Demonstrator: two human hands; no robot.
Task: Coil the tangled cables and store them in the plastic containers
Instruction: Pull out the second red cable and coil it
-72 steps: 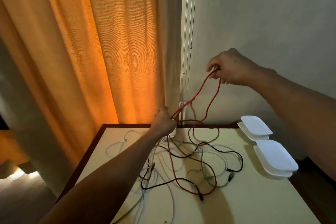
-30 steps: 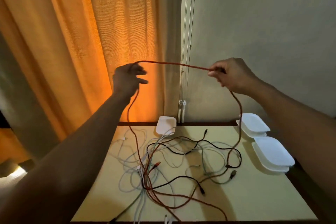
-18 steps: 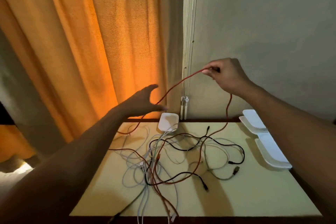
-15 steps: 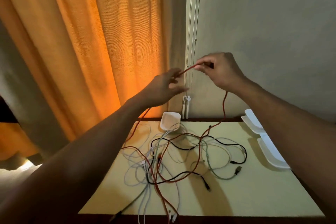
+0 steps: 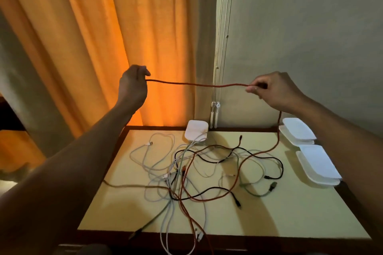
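None of the cables looks coiled or stored yet, as far as we can judge; the work seems to be at its start. We see a red cable (image 5: 196, 84) stretched nearly level in the air between two hands, above the table (image 5: 290, 213). The left hand (image 5: 132, 84) has its grip curled around the cable. The right hand (image 5: 273, 89) pinches it, and from there it hangs down into the tangle (image 5: 207, 172) of white, black, green and red cables spread over the table. Two white containers (image 5: 298, 131) sit at the table's right edge, seemingly closed, beside the tangle. The red cable is thin, limp and slightly wavy.
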